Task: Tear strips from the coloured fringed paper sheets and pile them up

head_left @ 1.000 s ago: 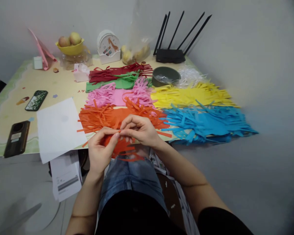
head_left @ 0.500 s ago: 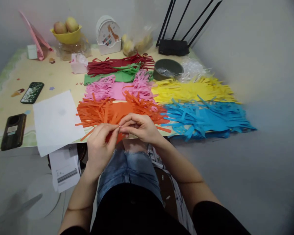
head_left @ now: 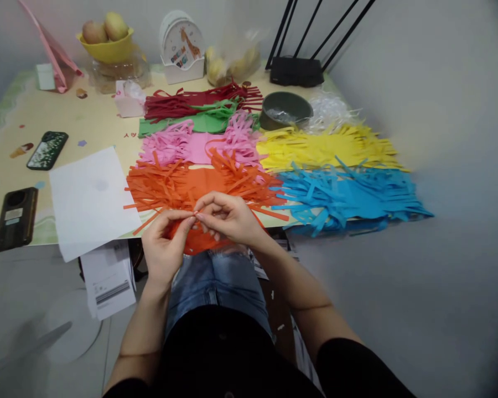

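Note:
My left hand (head_left: pixel 165 240) and my right hand (head_left: pixel 228 220) meet at the table's front edge. Thumb and forefinger of each are pinched together, tip against tip, on a thin bit of orange paper. Below and behind the fingers, an orange sheet (head_left: pixel 197 245) droops over the edge above the lap. Just beyond lies a pile of orange fringed paper (head_left: pixel 199 179), its cut strips spread to both sides. Pink fringed paper (head_left: pixel 201 148) lies behind it. To the right are blue fringed paper (head_left: pixel 357 193) and yellow fringed paper (head_left: pixel 323 148).
Green (head_left: pixel 203 122) and dark red fringed paper (head_left: pixel 199 100) lie farther back, beside a dark bowl (head_left: pixel 285 113) and a router (head_left: pixel 296 72). A white sheet (head_left: pixel 93 202) overhangs the front edge at left, near two phones (head_left: pixel 47 150). Behind stands a yellow fruit bowl (head_left: pixel 107 51).
My hands still pinch together and have shifted slightly left. More of the orange sheet now shows below them, hanging over the lap. The view has tilted slightly.

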The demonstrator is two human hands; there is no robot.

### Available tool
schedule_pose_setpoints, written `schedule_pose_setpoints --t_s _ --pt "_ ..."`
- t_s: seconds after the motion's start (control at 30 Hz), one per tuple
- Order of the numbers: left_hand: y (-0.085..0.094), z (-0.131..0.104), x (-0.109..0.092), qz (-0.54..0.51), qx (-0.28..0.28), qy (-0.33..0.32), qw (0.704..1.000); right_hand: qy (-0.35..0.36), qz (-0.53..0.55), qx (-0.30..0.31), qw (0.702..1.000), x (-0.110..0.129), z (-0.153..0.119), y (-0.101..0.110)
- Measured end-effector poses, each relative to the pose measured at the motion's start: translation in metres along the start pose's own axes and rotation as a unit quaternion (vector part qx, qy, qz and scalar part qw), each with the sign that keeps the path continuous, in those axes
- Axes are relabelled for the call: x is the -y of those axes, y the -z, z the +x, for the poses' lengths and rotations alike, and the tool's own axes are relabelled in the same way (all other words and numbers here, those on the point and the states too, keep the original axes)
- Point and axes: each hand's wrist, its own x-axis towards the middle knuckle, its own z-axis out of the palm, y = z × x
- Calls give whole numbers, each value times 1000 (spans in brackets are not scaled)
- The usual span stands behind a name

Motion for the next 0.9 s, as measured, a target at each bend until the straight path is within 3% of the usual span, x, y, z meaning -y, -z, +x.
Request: schedule_pose_setpoints --t_s 0.07,0.2,0.4,0.57,0.73,0.9 --pt "-2 -2 0 -7 -29 -9 999 -12 14 9 1000 -1 0 1" --pt "-2 -6 2 -22 19 -1 1000 -26 22 21 999 -1 -1 4" --pt "-2 -11 8 10 -20 -87 996 -2 -78 23 997 8 -5 3" --pt "0 -10 6 -19 -27 -46 998 5 -92 19 996 15 -7 4" --pt "5 -6 7 -65 16 13 998 59 -160 -13 985 11 -7 -2" --pt "2 -7 13 -81 -29 17 996 117 -259 -47 958 7 -7 -9"
